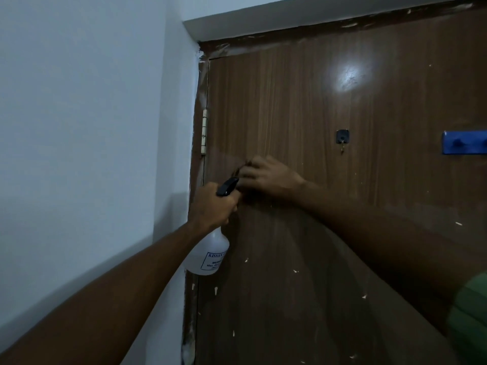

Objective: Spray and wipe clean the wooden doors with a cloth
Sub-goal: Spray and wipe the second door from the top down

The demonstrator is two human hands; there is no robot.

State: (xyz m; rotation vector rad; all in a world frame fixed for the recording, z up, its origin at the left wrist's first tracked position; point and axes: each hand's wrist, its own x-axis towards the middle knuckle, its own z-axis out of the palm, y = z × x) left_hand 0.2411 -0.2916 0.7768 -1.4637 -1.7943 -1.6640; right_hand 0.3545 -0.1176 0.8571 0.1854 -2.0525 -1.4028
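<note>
Left hand gripping spray bottle, beside door hinge edge

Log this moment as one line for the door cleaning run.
stage: spraying/wiping near hinge side | left hand: grips spray bottle | right hand: on door, cloth barely visible under the fingers | hinge: above hands

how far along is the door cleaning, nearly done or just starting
Seemingly early. Nothing looks finished: pale flecks still dot the wooden door. In hand: left hand grips the spray bottle; right hand presses near the hinge side, cloth not clearly visible. Left: most of the door.
</note>
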